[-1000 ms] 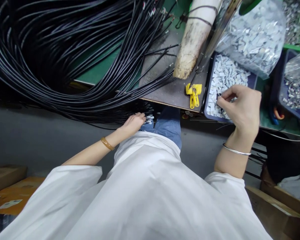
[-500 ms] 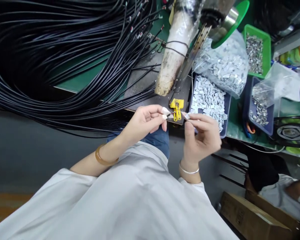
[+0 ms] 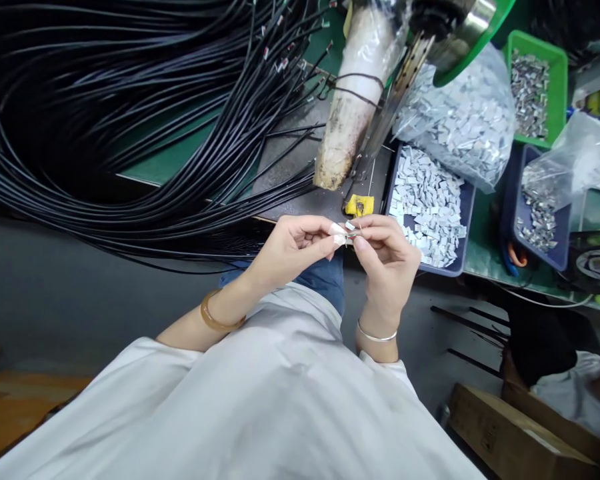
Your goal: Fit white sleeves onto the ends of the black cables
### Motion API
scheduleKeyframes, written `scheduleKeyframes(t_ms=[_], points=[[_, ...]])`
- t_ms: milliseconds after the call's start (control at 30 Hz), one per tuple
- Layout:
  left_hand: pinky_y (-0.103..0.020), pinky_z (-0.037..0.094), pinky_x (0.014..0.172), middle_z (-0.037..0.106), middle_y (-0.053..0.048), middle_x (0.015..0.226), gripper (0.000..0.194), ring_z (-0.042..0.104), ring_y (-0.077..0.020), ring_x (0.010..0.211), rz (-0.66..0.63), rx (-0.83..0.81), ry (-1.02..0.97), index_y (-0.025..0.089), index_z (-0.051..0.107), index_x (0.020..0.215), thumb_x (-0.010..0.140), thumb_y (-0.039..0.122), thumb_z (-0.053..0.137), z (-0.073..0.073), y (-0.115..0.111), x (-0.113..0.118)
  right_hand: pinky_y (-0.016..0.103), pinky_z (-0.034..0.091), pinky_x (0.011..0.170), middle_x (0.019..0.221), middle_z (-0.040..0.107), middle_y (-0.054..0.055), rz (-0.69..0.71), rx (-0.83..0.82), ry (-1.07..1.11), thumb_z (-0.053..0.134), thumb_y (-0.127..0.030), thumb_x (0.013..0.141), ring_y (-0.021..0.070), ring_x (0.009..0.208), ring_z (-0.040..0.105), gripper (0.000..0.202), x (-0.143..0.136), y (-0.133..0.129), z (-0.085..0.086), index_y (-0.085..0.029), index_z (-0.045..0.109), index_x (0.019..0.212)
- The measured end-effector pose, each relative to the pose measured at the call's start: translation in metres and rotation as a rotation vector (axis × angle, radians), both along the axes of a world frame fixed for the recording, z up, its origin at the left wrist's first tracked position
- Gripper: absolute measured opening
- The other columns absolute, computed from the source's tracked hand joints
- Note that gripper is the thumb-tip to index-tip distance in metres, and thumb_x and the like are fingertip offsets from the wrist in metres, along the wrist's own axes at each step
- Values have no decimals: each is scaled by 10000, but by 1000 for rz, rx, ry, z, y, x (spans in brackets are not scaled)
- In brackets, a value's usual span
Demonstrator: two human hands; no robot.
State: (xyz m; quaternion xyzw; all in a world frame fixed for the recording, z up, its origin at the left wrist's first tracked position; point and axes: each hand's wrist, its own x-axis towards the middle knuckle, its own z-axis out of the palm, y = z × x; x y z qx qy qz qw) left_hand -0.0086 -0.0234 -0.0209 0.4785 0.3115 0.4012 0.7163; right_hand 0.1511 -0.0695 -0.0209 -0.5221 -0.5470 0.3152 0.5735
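My left hand (image 3: 300, 245) is closed in a pinch on the end of a black cable, most of which is hidden by the fingers. Thin coloured wires (image 3: 351, 236) show at that end, with a bit of red among them. Close against it, my right hand (image 3: 385, 253) pinches a small white piece (image 3: 350, 225) at the wires; its exact shape is too small to make out. The fingertips of both hands nearly touch. Just beyond them stands a yellow tool head (image 3: 360, 205) on the bench edge, its lower part covered by the right fingers.
Bundles of black cables (image 3: 180, 180) spread over the left of the bench. A wrapped white tube (image 3: 347, 127) slants above the work. To the right are a blue tray (image 3: 455, 263) of white pieces, a plastic bag (image 3: 470, 120), a green bin (image 3: 557, 87) and another blue tray (image 3: 555, 257).
My right hand has moved left, bringing its small piece to the wires at the cable end. My left hand has barely shifted. The view has swung slightly, moving the bench items right.
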Motion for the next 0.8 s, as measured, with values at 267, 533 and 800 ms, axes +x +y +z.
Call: scheduleKeyframes(t_ms=[267, 533, 800], points=[[-186, 429, 526, 633, -18, 641, 217, 511, -79, 578, -142, 42, 9, 114, 743, 746, 786, 319, 804, 0, 6, -7, 304, 647, 830, 1008, 713, 5, 80, -81, 133, 753, -228, 853, 142, 952, 720, 69, 4, -1, -3, -283, 765, 894], [-202, 359, 511, 628, -2, 658, 85, 460, -70, 551, 89, 388, 233, 132, 718, 768, 826, 190, 696, 0, -1, -3, 320, 620, 775, 982, 726, 13, -69, -60, -189, 717, -200, 872, 159, 927, 711, 66, -3, -10, 12, -258, 743, 890], [-199, 358, 480, 584, 27, 620, 182, 458, -57, 486, 74, 132, 61, 157, 644, 810, 906, 309, 677, -2, -13, 2, 380, 641, 831, 1045, 721, 23, -166, 182, -388, 670, -160, 877, 180, 959, 717, 86, -13, -10, 3, -245, 662, 866]])
